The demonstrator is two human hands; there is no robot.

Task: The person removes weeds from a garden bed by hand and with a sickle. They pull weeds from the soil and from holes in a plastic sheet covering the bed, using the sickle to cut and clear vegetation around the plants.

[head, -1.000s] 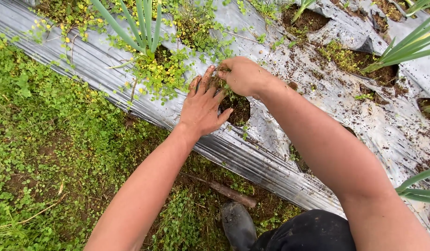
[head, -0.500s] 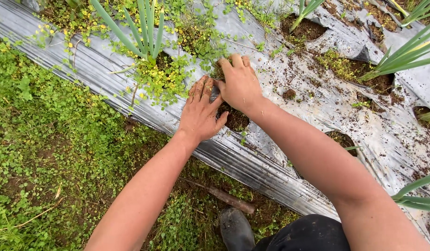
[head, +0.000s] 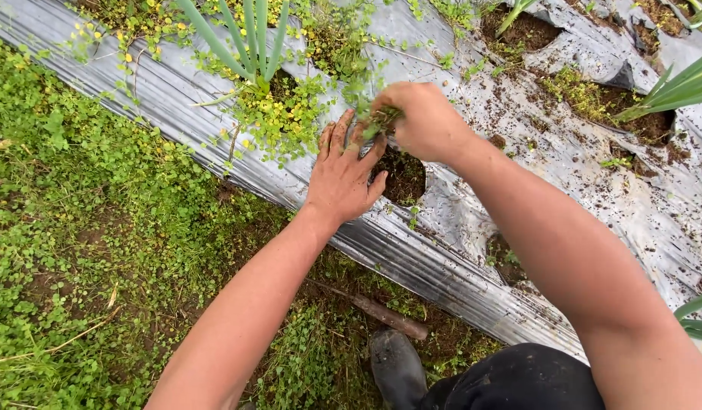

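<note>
The silver plastic sheet (head: 176, 91) runs slantwise over the raised bed, low green weeds (head: 77, 228) along its near edge. By its near edge gapes a dark planting hole (head: 405, 178), bare soil showing. The left hand (head: 343, 178) lies flat and open beside that hole, pressing the sheet. The right hand (head: 419, 121), half a second ago low at the hole, has lifted and now clenches a weed tuft (head: 381, 120) above it, pulled free.

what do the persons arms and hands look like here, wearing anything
Both arms are bare from the frame edge down, with no sleeves, gloves, watch or rings visible. The left hand has brown soil smeared on its fingers and knuckles. The right hand looks cleaner, with bits of dirt near the fingertips.
</note>
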